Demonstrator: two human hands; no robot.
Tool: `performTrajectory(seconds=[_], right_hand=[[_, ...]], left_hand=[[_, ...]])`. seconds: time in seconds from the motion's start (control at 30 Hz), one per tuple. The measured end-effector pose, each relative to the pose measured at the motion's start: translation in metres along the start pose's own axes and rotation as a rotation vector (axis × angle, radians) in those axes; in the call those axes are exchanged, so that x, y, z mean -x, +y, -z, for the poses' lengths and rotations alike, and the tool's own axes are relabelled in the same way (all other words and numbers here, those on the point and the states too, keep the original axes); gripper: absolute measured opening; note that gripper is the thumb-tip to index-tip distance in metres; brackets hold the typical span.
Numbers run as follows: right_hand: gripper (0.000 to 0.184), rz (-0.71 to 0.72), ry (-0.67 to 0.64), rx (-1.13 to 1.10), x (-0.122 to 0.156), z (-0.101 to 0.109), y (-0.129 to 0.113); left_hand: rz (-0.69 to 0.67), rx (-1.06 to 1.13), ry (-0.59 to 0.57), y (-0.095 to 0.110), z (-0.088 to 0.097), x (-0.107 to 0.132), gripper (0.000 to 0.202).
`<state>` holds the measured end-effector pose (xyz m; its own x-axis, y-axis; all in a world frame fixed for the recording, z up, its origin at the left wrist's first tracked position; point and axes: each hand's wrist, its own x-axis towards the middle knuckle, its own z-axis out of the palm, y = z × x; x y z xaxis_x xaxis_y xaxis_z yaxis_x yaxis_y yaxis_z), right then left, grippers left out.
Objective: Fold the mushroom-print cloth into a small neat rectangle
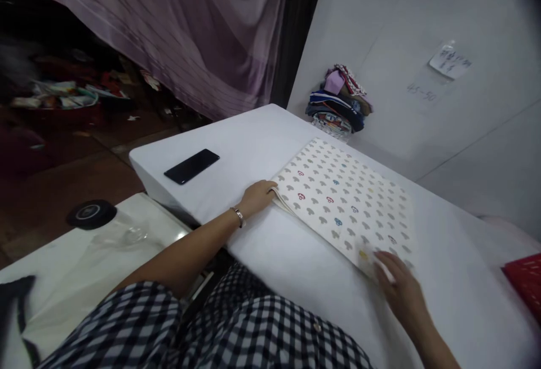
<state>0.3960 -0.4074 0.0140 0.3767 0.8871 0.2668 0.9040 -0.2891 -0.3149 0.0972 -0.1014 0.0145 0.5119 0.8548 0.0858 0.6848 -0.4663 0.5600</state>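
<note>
A folded cream cloth [346,189] with grey mushroom-like motifs lay flat on the white worktop [240,132]. The left hand [257,197], a metal band [239,217] at its wrist, was pinched on the cloth's left corner. Well apart, the right hand [399,287] blurred at the near right edge; whether it gripped I could not tell. A black phone [192,166] lay to the left.

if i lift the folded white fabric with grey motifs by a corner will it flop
Likely floppy: the fabric curves softly at its layered edge by the left hand. Probably light, since it lies thin on the white table. Layers may shift, as that edge parts slightly.
</note>
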Motion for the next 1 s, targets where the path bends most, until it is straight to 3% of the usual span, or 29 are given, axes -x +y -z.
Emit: performTrajectory(seconds=[0.1, 0.2, 0.33, 0.5, 0.67, 0.73, 0.8, 0.87, 0.93, 1.0], right_hand=[[0.033, 0.247, -0.072, -0.099, -0.039, -0.026, -0.059], [0.035, 0.364, -0.149, -0.103, -0.079, -0.051, -0.107], [0.032, 0.432, -0.245, -0.07, -0.114, -0.07, -0.138], [0.024, 0.344, -0.377, -0.28, -0.132, -0.074, -0.131], [0.028, 0.211, -0.378, -0.393, -0.138, -0.081, -0.114], [0.031, 0.176, -0.365, -0.426, -0.14, -0.084, -0.112], [0.027, 0.162, -0.361, -0.47, -0.142, -0.085, -0.112], [0.02, 0.168, -0.366, -0.49, -0.144, -0.084, -0.114], [0.015, 0.187, -0.377, -0.487, -0.146, -0.08, -0.117], [0.013, 0.22, -0.382, -0.482, -0.147, -0.076, -0.12]], left_hand=[[0.056, 0.085, 0.04, 0.005, -0.003, -0.004, 0.037], [0.121, 0.129, 0.043, 0.011, -0.001, -0.008, 0.038], [0.175, 0.159, 0.049, 0.015, 0.002, -0.011, 0.038], [0.138, 0.175, 0.06, 0.013, -0.002, -0.012, 0.036], [0.09, 0.206, 0.044, 0.009, -0.001, -0.006, 0.043], [0.103, 0.158, 0.106, 0.011, 0.002, 0.005, 0.054], [0.077, 0.085, 0.218, 0.017, 0.002, 0.019, 0.05], [-0.079, 0.03, 0.237, 0.026, -0.004, 0.033, 0.032], [-0.323, -0.021, 0.108, 0.038, -0.016, 0.044, 0.017], [-0.517, -0.09, -0.029, 0.05, -0.032, 0.047, 0.016]])
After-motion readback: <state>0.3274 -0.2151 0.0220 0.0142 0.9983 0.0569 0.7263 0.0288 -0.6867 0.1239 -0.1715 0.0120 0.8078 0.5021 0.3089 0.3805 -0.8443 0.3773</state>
